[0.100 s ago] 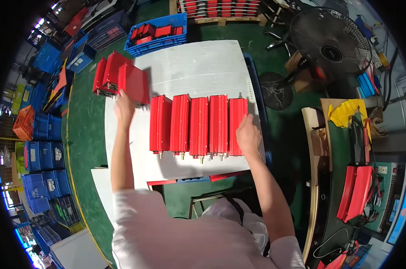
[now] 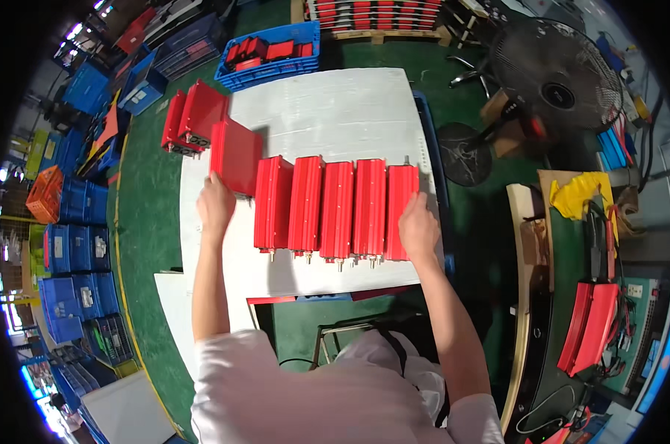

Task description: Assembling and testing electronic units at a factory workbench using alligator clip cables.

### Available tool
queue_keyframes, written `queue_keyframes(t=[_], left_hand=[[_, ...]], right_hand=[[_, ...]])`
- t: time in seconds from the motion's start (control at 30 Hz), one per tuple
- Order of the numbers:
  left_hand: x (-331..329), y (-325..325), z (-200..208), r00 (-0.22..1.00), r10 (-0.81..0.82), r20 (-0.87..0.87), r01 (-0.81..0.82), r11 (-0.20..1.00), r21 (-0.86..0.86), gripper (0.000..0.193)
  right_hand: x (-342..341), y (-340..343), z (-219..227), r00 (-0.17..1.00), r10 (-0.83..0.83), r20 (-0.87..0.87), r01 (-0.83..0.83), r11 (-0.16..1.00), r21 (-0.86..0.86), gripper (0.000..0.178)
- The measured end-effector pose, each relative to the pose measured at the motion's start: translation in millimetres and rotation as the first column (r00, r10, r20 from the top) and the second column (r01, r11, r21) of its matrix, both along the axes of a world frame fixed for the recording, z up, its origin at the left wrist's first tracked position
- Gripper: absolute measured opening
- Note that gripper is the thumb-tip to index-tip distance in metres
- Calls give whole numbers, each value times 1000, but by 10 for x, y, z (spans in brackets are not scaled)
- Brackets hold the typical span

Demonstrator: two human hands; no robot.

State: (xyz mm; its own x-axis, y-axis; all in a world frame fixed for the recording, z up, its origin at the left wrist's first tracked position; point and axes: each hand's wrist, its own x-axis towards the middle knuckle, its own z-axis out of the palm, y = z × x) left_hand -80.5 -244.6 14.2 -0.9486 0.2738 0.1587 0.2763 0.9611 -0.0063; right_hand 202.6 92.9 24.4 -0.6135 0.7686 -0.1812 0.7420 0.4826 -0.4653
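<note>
Several red metal cases (image 2: 339,211) stand side by side in a row on the white board, with brass-coloured terminal posts at their near ends. My left hand (image 2: 215,207) grips the near left edge of another red case (image 2: 235,159), which stands at the row's left end and a little farther back. At the other end, my right hand (image 2: 420,229) has its fingers closed against the side of the rightmost case (image 2: 402,211); its fingertips are partly hidden. Two more red cases (image 2: 202,115), with fan grilles facing near, stand at the board's far left corner.
The white board (image 2: 327,111) rests on blue crates. Behind it sits a blue crate (image 2: 268,74) of red parts. A black standing fan (image 2: 557,92) is at the far right, and a bench with a red case (image 2: 590,325) and cables lies right. Blue bins (image 2: 79,248) line the left.
My left hand has brought its red case nearer and toward the row, away from the two at the far left. My right hand stays by the rightmost case. The whole view has shifted slightly.
</note>
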Motion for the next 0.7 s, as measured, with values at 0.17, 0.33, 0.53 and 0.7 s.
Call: queue_keyframes(t=[0.17,0.33,0.53,0.7], left_hand=[[446,100,911,871,-48,488,36,999,35,47],[-1327,-442,416,970,-104,-218,164,946,279,44],[-2872,-606,-292,917,399,-11,-382,887,259,81],[-3999,-1375,-396,917,382,115,-395,829,396,110]], right_hand=[[107,157,-33,999,-26,-28,28,997,76,37],[-4,-10,-9,997,22,-77,-20,999,31,35],[-23,75,-80,999,-11,-44,12,1000,17,33],[22,91,-128,995,-23,-92,24,1000,5,32]])
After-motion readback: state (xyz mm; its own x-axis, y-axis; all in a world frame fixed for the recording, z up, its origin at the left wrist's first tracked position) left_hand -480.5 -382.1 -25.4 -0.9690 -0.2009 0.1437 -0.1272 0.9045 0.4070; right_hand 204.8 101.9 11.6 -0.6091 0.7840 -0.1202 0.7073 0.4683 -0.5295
